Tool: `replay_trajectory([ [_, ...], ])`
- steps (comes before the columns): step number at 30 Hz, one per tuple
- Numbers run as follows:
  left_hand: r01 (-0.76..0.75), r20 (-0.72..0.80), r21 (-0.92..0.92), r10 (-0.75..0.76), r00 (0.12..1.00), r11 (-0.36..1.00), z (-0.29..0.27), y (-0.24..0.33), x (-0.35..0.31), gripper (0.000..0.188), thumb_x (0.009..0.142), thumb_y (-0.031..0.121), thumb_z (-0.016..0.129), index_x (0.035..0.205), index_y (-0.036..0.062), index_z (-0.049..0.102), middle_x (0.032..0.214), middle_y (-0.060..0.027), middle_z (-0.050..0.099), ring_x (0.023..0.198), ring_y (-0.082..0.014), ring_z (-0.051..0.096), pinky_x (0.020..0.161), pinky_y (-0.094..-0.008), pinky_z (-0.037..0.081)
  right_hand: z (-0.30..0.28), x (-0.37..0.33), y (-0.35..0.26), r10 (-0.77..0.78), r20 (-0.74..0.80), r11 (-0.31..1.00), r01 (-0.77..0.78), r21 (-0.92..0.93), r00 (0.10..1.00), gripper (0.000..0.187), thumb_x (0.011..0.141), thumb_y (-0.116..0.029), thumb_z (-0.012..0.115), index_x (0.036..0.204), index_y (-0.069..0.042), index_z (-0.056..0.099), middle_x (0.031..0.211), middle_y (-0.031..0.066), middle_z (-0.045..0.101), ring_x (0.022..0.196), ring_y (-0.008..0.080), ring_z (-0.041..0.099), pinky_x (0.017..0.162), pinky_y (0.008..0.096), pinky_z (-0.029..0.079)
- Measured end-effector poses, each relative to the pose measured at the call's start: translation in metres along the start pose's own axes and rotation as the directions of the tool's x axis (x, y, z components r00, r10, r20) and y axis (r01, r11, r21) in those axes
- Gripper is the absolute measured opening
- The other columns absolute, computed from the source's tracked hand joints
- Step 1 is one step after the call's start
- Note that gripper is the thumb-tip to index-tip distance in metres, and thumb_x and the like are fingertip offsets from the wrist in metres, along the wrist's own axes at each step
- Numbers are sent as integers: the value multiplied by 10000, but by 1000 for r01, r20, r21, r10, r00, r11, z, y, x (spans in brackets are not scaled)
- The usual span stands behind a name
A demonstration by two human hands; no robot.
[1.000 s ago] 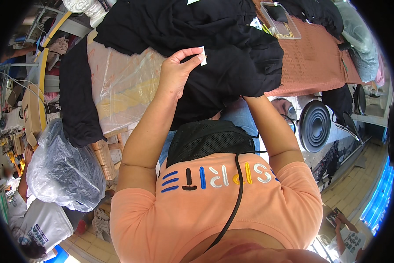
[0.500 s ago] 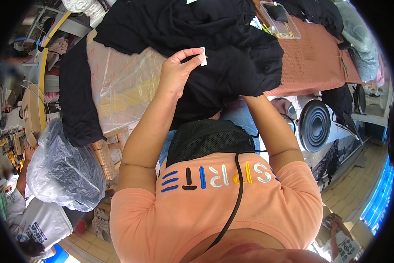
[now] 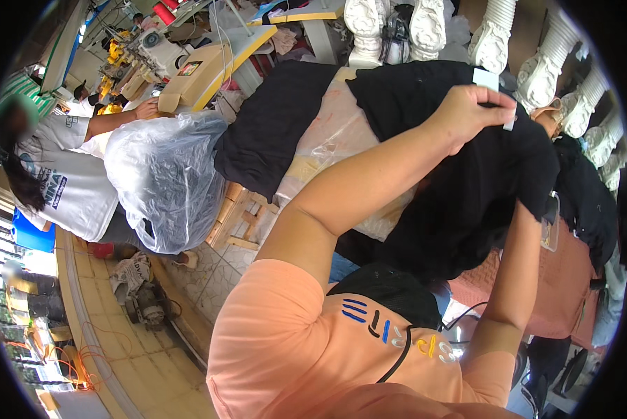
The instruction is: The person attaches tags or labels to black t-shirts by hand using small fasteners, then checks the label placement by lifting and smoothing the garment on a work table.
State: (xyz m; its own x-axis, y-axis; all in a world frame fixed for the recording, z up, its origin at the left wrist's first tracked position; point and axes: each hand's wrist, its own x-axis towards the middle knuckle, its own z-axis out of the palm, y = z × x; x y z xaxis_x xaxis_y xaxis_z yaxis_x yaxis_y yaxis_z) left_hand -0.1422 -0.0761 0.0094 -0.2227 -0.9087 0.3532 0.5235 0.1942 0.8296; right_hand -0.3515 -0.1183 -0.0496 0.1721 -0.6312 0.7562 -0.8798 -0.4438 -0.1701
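Black cloth (image 3: 460, 188) lies in a loose heap over the table in front of me and hangs over its near edge. My left hand (image 3: 467, 115) is above it, thumb and fingers closed in a pinch on a small white tag (image 3: 510, 126), whose lower end shows below the fingertips. Just beyond the knuckles, a second white piece (image 3: 486, 79) rests on the dark fabric. My right forearm (image 3: 514, 269) runs up under the cloth, which hides the right hand and its fingers.
Clear plastic sheeting (image 3: 327, 129) covers the table beside another black fabric piece (image 3: 275, 122). A full plastic bag (image 3: 167, 178) stands at the left, near another person (image 3: 76, 174). White ornate posts (image 3: 429, 31) line the far side. A brown cover (image 3: 558, 293) lies right.
The view has swung left, so the scene has shifted right and the other person shows more fully. My left hand still pinches the tag; the right hand stays under the cloth.
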Motion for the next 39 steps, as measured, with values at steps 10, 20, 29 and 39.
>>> replay_trajectory([
  [10, 272, -211, 191, -231, 950, 943, -41, -72, -74, 226, 807, 61, 707, 1010, -29, 662, 970, -94, 673, 871, -132, 640, 819, -256, 505, -28, -40, -99, 130, 658, 992, -98, -85, 742, 317, 878, -261, 533, 1125, -77, 605, 1054, 139, 647, 986, 280, 621, 802, 364, 486],
  [20, 513, -339, 107, -453, 824, 852, -58, -108, -103, 216, 789, 34, 709, 997, -10, 672, 920, -72, 682, 824, -113, 639, 784, -224, 504, -45, -177, -59, -131, 665, 920, -160, 358, 735, 208, 830, -173, 632, 1008, -77, 680, 864, 104, 685, 834, 248, 664, 770, 365, 503],
  [29, 534, -331, 169, -463, 822, 828, -50, -116, -113, 224, 785, 94, 732, 989, 17, 686, 912, -49, 680, 842, -82, 614, 806, -213, 464, -39, -123, -72, 101, 416, 760, -339, 554, 904, 94, 789, -114, 702, 869, -66, 691, 798, 63, 639, 707, 198, 648, 616, 294, 496],
  [39, 521, -281, 258, -452, 846, 814, -48, -112, -117, 248, 810, 68, 711, 1041, 1, 648, 950, -57, 671, 867, -97, 614, 808, -222, 482, 0, -130, -81, -62, 179, 915, -15, 403, 982, 82, 829, -133, 636, 881, -72, 614, 789, 50, 639, 693, 268, 634, 588, 341, 499],
])
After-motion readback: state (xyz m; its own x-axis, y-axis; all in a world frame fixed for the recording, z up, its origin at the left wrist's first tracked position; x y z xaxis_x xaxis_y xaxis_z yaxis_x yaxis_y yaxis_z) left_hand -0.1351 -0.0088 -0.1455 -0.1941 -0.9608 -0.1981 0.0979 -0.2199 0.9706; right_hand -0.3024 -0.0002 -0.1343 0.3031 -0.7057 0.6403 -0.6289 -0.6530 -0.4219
